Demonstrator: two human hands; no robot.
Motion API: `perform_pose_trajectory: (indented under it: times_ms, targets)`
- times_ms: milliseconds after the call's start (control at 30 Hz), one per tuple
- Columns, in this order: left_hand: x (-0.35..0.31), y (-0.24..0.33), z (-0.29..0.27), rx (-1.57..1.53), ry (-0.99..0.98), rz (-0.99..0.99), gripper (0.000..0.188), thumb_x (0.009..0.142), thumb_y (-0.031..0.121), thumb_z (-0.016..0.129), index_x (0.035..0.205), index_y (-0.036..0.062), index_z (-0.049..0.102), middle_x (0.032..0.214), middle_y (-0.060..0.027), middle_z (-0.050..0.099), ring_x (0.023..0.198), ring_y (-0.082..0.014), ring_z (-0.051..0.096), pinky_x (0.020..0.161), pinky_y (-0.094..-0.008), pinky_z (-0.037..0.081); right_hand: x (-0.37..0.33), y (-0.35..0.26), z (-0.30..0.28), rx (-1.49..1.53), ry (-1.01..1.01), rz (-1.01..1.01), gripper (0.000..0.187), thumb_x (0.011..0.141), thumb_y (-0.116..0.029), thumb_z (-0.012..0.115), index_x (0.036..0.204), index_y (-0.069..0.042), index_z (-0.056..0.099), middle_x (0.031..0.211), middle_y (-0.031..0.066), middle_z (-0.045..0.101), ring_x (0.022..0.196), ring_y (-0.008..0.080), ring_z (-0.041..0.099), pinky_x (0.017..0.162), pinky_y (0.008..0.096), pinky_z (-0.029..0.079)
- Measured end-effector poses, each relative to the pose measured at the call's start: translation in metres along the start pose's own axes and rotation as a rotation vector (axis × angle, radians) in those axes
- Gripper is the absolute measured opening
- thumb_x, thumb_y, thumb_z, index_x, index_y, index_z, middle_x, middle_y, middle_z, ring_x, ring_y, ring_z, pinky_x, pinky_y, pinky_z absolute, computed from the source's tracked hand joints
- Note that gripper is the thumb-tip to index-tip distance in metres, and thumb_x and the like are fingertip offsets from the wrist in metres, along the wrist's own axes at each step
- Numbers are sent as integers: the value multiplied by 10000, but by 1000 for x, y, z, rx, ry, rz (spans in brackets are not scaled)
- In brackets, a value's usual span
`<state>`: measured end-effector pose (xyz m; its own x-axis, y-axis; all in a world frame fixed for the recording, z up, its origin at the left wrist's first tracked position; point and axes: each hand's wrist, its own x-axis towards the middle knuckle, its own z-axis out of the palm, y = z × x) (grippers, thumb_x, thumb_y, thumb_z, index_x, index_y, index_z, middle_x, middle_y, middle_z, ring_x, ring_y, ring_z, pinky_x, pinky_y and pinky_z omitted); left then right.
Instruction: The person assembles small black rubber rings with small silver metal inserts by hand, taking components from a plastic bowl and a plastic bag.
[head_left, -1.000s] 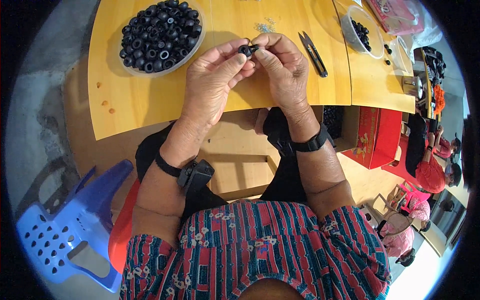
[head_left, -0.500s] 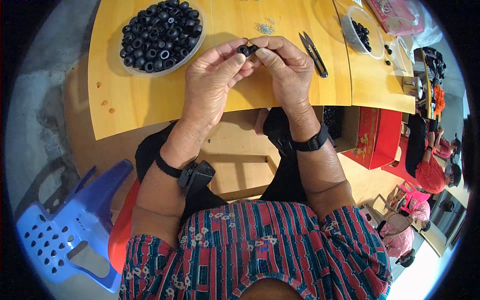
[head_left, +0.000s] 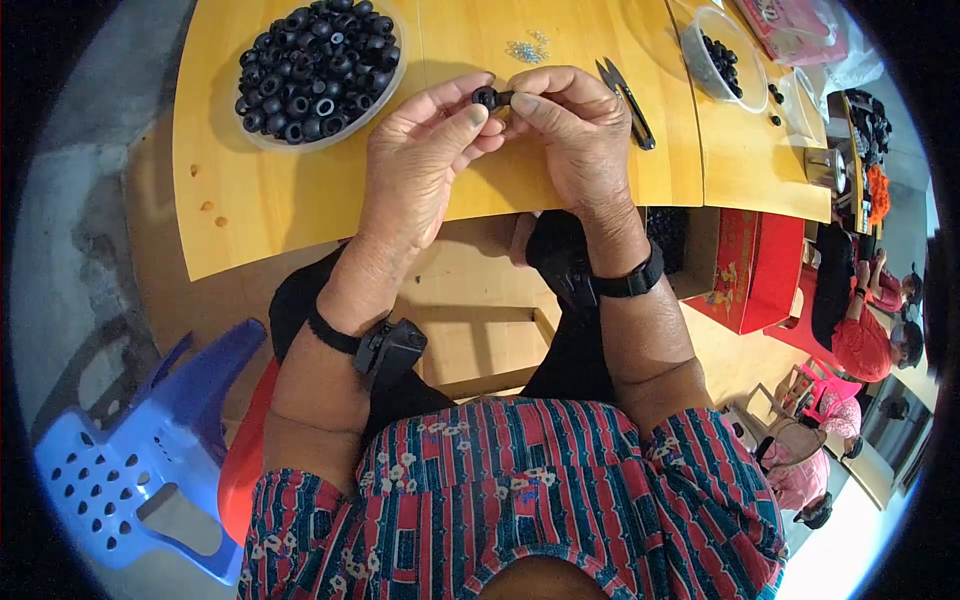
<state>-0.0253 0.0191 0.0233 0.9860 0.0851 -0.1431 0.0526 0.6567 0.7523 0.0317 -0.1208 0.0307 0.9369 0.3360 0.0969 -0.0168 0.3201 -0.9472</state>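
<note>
Above the near part of the yellow table, my left hand pinches a small black ring-shaped part between thumb and fingers. Close beside it, my right hand grips a narrow black piece that sticks out from the ring's right side. Its far end is hidden by my right fingers. A round clear tub heaped with hollow black round parts stands to the left. Just right of my right hand lie thread snips with dark handles. Beyond both hands is a little pile of shiny small pieces.
At the right, a clear tub holds small black parts, with a few loose ones beside it. A metal cup stands near the table's right end. Below are a red box and a blue plastic chair. Several people sit far right.
My right fingers have drawn slightly right, away from the ring, so more of the narrow black piece shows between my hands. The ring has shifted a little left.
</note>
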Motion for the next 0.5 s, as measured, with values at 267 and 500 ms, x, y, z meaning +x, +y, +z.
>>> perform_pose_trajectory:
  times_ms: [267,500]
  targets:
    - [0,2,-1,3,-43,-5,277,857,24,559,1129,-27,540,922,-59,570,814,-123,602,783,-269,524,4,-6,-3,162,-107,125,84,807,-2,602,888,14,616,785,68,635,690,128,615,649,230,509]
    - [1,0,-3,-4,-50,3,257,860,23,553,1112,-28,544,918,-61,582,815,-120,601,777,-264,525,1,-1,-2,33,-67,90,154,828,-20,587,973,23,618,826,69,647,709,114,612,685,234,507]
